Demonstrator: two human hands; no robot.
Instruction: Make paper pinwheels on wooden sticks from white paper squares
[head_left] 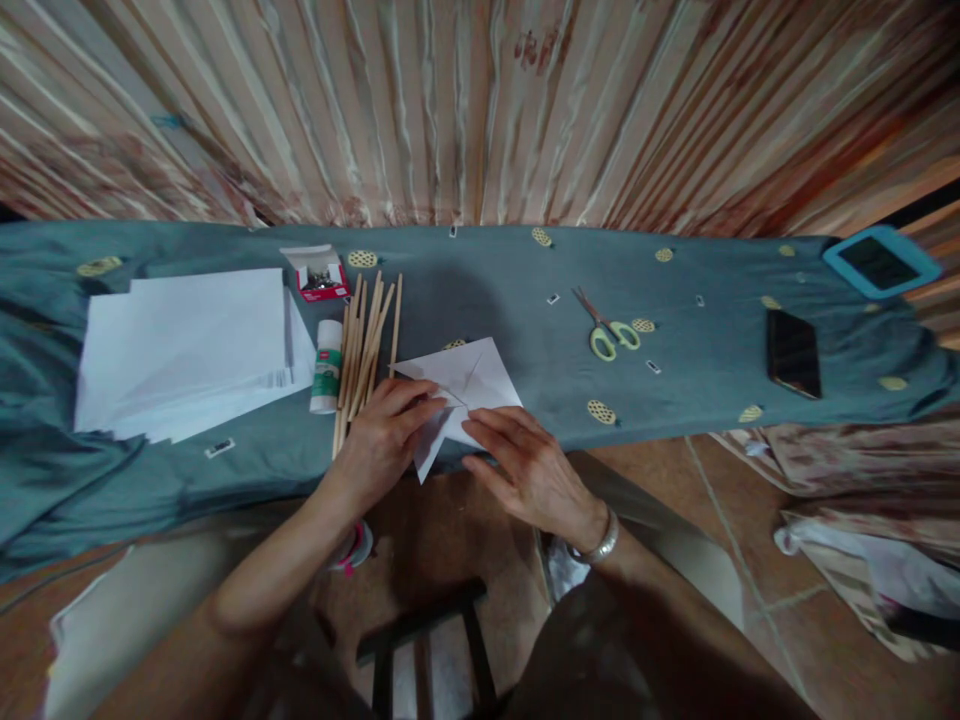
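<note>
A white sheet of paper point(480, 372) with cuts or creases running toward its middle lies at the table's front edge, one pointed flap hanging toward me. My left hand point(379, 435) is closed on its left side, fingers bent over the paper near the centre. On the right side, the fingertips of my right hand point(536, 475) rest on the paper, its fingers stretched out and the thumb apart. Just left of the paper lie several thin wooden sticks point(364, 345), partly behind my left hand. A glue stick point(326, 368) with a white cap lies beside them.
A stack of white paper point(202, 340) is on the left, with an open red box of small metal pieces point(321, 280) behind. Scissors point(606, 328) with green handles, a black phone point(793, 352) and a blue-framed tablet point(881, 262) lie rightward on the teal cloth point(510, 270).
</note>
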